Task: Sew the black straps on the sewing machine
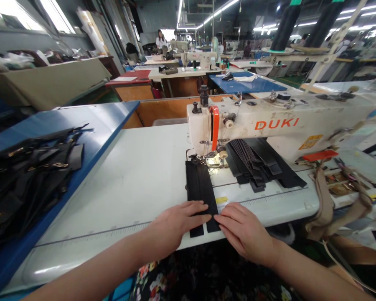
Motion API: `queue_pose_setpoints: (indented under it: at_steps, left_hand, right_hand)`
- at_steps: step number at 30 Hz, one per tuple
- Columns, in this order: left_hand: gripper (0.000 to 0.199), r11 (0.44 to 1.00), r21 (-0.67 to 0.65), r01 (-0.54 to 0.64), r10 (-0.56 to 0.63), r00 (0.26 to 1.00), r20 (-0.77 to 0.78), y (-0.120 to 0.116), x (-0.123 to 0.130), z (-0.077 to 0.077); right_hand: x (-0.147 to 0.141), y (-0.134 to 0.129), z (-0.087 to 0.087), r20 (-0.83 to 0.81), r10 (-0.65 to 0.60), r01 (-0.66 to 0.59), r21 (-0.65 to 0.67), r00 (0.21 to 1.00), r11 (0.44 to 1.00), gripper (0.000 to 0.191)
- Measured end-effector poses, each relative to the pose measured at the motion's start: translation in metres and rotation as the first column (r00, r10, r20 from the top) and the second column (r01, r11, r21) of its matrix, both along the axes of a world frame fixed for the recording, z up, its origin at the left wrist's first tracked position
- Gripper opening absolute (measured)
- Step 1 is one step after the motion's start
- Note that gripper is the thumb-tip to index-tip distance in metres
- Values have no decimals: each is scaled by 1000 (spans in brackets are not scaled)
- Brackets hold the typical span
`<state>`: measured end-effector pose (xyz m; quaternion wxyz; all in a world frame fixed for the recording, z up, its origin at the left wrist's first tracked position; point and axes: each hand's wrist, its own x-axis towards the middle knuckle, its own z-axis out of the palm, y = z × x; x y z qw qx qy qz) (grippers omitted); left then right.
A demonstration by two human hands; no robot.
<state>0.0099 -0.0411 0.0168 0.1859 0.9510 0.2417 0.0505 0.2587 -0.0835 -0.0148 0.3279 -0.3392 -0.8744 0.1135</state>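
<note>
Black straps (203,196) run from the presser foot (194,159) toward 6 o'clock on the sewing-machine table (113,200), where the left hand (178,223) and right hand (246,232) press them flat, fingers (200,207) together and unclamped, keeping them straight.

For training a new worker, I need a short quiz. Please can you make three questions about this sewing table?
1. What brand name is printed on the sewing machine?
2. True or false: the left hand and the right hand both touch the black strips.
3. Where do the black pieces with gold-coloured hardware lie?
A) on the blue-topped table
B) under the needle
C) on the floor

Key: 1. DUKI; 2. True; 3. A
</note>
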Motion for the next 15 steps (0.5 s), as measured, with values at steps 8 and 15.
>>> queue_pose_setpoints:
  at_steps: [8, 15]
  left_hand:
    - [67, 978, -198, -62, 95, 982, 165, 17, -2, 9]
    - [48, 992, -94, -86, 99, 985, 140, 8, 6, 14]
  right_hand:
    - [0, 0, 4, 72, 49, -50, 4, 996, 999, 25]
    - [0, -2, 2, 104, 32, -31, -9, 994, 999, 30]
